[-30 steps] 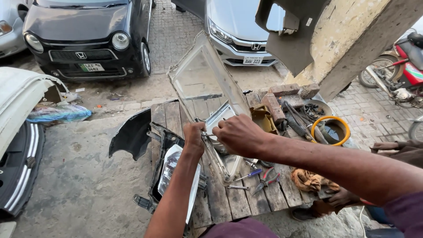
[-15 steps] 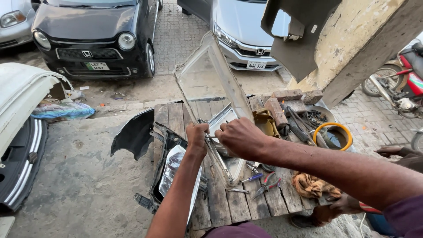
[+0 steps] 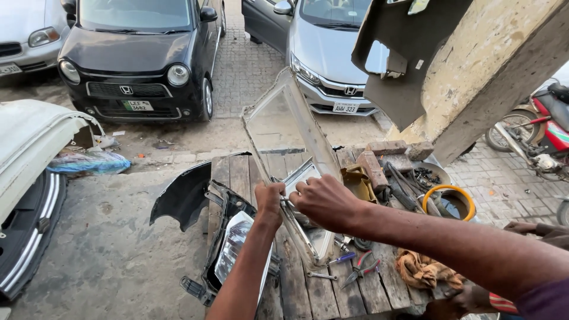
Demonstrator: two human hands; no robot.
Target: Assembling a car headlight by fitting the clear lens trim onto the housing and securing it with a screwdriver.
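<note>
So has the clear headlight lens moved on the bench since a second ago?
No. The clear headlight lens stays propped upright on the wooden bench; only the camera shifted.

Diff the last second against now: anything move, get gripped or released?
Little changed. Both hands keep their hold on the lower edge of the clear plastic headlight lens cover, left hand and right hand close together; the cover stays tilted up over the weathered wooden plank table. The view shifted slightly. The black headlight housing and hand tools lie where they were.
</note>
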